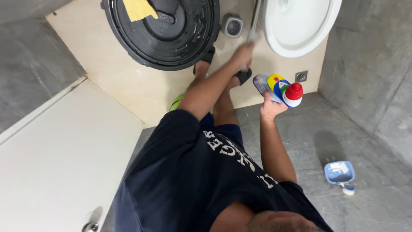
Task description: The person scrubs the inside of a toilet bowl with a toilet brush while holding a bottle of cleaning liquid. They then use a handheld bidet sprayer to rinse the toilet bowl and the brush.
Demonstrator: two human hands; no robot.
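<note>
My left hand [243, 55] is stretched forward and closed around a thin grey handle [255, 19] that runs up toward the white toilet bowl [296, 25]; the hand is blurred. At my side, my right hand [271, 107] holds a cleaner bottle [281, 89] with a red cap and a yellow, blue and white body, tilted on its side. The lower end of the handle is hidden behind my hand.
A large round black tub [180, 38] with a yellow cloth [138, 8] on it stands on the beige floor ahead, beside a floor drain [234, 26]. A white door [64, 159] is at my left. A small blue dish [339, 172] lies on the grey tiles at right.
</note>
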